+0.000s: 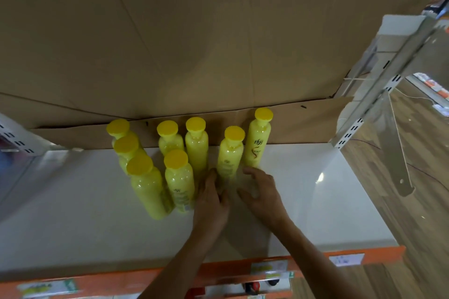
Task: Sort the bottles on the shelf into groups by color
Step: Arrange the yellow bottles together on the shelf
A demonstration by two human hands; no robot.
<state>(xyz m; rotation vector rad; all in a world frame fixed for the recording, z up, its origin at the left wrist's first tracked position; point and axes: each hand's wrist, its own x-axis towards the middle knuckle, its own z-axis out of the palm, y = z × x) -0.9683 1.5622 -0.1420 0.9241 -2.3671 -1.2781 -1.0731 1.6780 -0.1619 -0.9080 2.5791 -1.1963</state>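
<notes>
Second bottle from the right [229,155], yellow with a yellow cap, stands upright near the back of the white shelf [315,177], with the hands either side of its base. Left hand [211,199]: fingers straight and pressed together, tips at the bottle's lower left, holding nothing. Right hand [263,193]: fingers spread and loosely bent just right of the base, no grip; contact can't be confirmed because of blur. They look set to slide it left. Rightmost bottle [257,145] is just beside it, label facing out: two dark Chinese characters, possibly 拉芳, over a reddish S swirl. Six more yellow bottles [145,189] are packed in rows to the left, so the yellow group is nearly closed up. No other colours are in view. Fine print is unreadable. Cardboard backing [194,31] behind. Orange shelf edge [379,253] has price tags [346,260], text blurred. Slotted metal upright [379,94] at right.
</notes>
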